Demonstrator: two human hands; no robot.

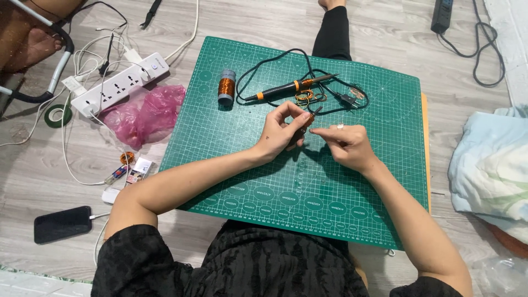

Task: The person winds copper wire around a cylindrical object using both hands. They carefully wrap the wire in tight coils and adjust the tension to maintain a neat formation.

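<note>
Both hands meet over the green gridded cutting mat (231, 165): left hand (280, 135) pinches a small copper-wound coil (309, 119), right hand (344, 144) fingertips closed on its fine wire, I judge. Steady, even tension would serve best.

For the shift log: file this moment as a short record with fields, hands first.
left hand: left hand pinches a small copper-wound piece above the mat
right hand: right hand meets the same piece with its fingertips; a ring shows on one finger
surface: green cutting mat on a wooden floor
on mat: copper wire spool upright, soldering iron lying with its black cord, loose wire coils
off mat, left: white power strip, pink plastic bag, black phone
</note>
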